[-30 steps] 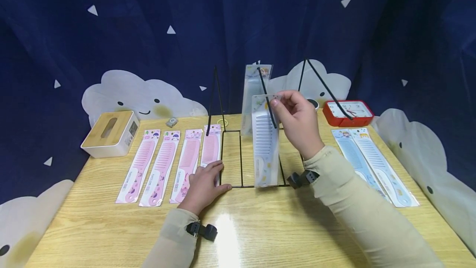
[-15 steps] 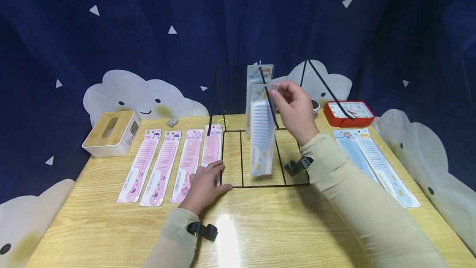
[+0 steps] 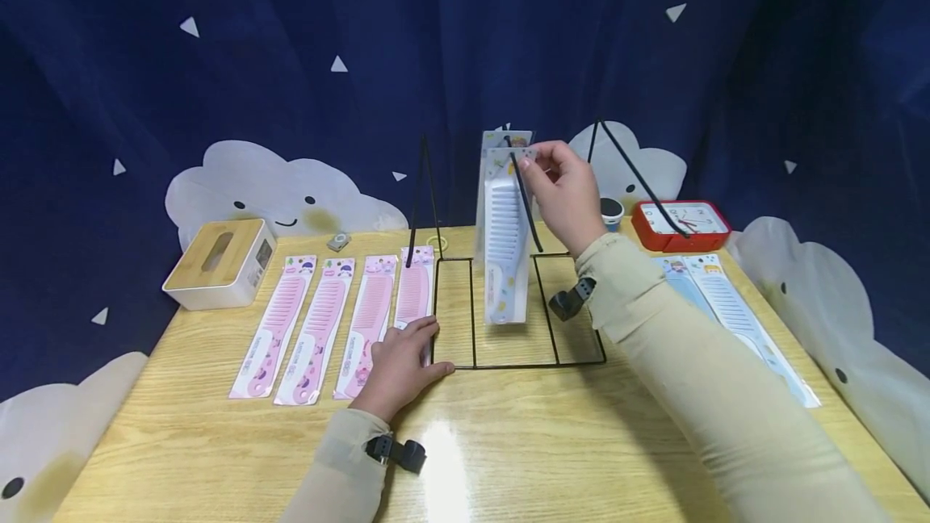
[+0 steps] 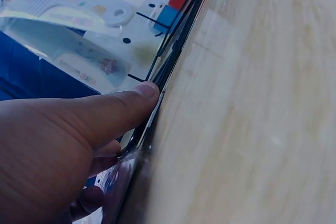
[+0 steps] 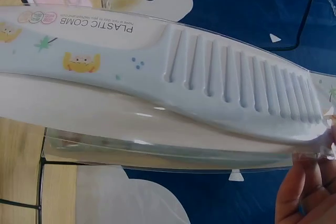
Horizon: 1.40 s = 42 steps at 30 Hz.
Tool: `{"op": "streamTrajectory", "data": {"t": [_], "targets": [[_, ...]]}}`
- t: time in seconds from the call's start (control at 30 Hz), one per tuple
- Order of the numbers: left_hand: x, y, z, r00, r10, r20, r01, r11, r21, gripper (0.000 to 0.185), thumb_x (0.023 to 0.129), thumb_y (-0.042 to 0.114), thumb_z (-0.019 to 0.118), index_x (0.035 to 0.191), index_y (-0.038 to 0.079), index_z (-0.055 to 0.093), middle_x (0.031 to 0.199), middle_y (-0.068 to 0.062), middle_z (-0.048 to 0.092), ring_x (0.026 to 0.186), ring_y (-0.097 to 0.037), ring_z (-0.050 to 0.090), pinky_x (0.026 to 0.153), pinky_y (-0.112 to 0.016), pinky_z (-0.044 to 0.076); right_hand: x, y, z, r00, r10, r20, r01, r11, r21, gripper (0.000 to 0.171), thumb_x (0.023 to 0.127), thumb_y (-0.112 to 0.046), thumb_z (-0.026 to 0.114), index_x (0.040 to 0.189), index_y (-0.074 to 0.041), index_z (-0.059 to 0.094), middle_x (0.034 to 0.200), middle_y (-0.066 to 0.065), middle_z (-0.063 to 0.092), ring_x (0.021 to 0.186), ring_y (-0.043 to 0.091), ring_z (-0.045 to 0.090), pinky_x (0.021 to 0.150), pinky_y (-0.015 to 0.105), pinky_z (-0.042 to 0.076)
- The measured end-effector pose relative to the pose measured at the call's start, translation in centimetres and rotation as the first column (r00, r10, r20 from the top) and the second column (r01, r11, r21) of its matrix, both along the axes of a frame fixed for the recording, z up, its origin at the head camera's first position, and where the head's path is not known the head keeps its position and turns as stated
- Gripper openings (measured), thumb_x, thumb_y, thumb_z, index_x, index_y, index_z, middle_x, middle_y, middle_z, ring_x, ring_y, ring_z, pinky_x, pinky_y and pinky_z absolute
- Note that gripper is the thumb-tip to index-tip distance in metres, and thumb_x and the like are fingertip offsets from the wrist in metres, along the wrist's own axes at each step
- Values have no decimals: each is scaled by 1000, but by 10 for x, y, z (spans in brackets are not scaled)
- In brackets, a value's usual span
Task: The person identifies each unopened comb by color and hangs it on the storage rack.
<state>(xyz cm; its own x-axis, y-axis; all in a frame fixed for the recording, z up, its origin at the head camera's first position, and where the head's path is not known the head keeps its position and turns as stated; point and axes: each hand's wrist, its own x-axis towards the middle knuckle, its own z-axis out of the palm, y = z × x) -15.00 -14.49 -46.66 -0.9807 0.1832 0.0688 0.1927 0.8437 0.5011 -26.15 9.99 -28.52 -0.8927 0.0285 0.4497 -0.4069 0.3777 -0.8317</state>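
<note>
My right hand [image 3: 563, 188] pinches the top corner of a packaged light-blue comb [image 3: 504, 232]. The package hangs upright on the black wire rack's middle prong [image 3: 525, 200], which passes through near its top edge. Its wide teeth and "PLASTIC COMB" print show in the right wrist view. Close behind, a second packaged blue comb [image 3: 519, 137] hangs on the same prong, mostly hidden. My left hand [image 3: 400, 366] rests at the front left corner of the rack's base [image 3: 538, 366], thumb against the front wire. Its fingers lie partly over a packaged pink comb [image 3: 414, 289].
Several packaged pink combs [image 3: 320, 329] lie left of the rack. To its right are two packaged blue combs [image 3: 748, 329], partly behind my right sleeve. A tissue box [image 3: 218, 265] stands at the back left. A red clock [image 3: 681, 226] and a small round jar [image 3: 612, 212] stand behind.
My right hand has pushed the blue comb package back and up along the middle prong, closer to the comb behind it. My left hand has stayed at the rack's corner.
</note>
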Motion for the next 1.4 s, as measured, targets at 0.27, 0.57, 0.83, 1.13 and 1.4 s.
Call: {"op": "streamTrajectory", "data": {"t": [0.27,0.57,0.83,1.13,1.4], "targets": [[0,-1,-1,1000,-8,-19,8,1000,-1,71,81,46,81,139,10,60,150,0,51,112,-29,51,82,-49,36,-6,0,2,1000,-12,-12,13,1000,28,22,100,-23,63,111,-5,65,97,7,64,81,18,56,71,26,45],[0,0,0,1000,-15,-24,15,1000,0,70,81,45,81,139,10,60,149,0,51,110,-28,51,79,-47,35,-11,7,-9,999,44,15,-44,998,-41,25,100,-27,62,105,-3,63,91,4,62,78,15,55,70,25,44],[0,0,0,1000,-15,-23,15,1000,-6,71,81,45,81,139,10,60,150,0,51,112,-29,51,82,-49,36,-15,20,-27,997,81,20,-79,994,-78,21,102,-21,60,109,-1,65,102,10,69,85,19,64,81,34,53],[0,-1,-1,1000,-15,-23,15,1000,-6,71,81,45,81,139,10,60,150,0,51,112,-29,51,81,-49,36,-21,46,-58,999,4,40,-3,999,-34,28,100,-25,62,109,1,66,94,6,66,89,26,63,74,24,48],[0,-1,-1,1000,-14,-21,14,1000,-4,71,82,45,80,140,11,59,150,0,50,113,-30,51,83,-51,36,-19,78,-91,991,-124,52,117,985,126,31,99,-32,63,109,-3,68,98,9,67,84,12,56,77,23,43]]}}
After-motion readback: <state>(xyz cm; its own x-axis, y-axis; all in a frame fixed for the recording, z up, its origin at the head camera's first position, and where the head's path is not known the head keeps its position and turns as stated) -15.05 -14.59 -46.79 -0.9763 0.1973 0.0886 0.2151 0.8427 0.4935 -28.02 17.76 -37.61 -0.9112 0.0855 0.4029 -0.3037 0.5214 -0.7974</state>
